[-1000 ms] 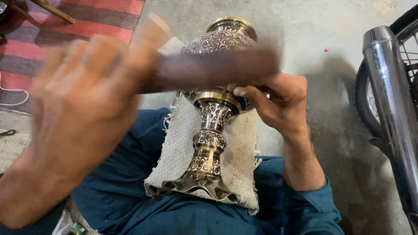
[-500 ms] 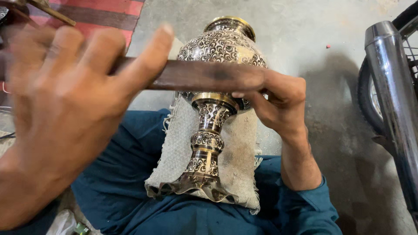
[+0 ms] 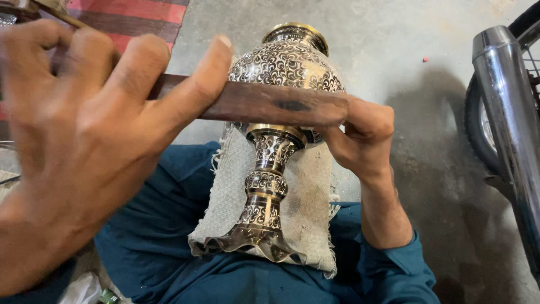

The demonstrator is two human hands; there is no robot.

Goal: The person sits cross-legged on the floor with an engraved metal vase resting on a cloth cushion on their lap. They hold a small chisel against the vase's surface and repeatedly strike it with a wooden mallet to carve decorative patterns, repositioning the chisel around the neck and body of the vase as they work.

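Across an engraved brass vase (image 3: 281,84), both hands' fingers (image 3: 185,84) grip a flat (dark, worn) file (image 3: 270,104).

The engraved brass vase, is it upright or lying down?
Lying down: the engraved brass vase rests lengthwise on pale woven cloth, flared base nearest the camera.

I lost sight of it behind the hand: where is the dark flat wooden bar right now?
In the head view the dark flat wooden bar lies across the middle, over the engraved brass vase, held between the left hand and the right hand.
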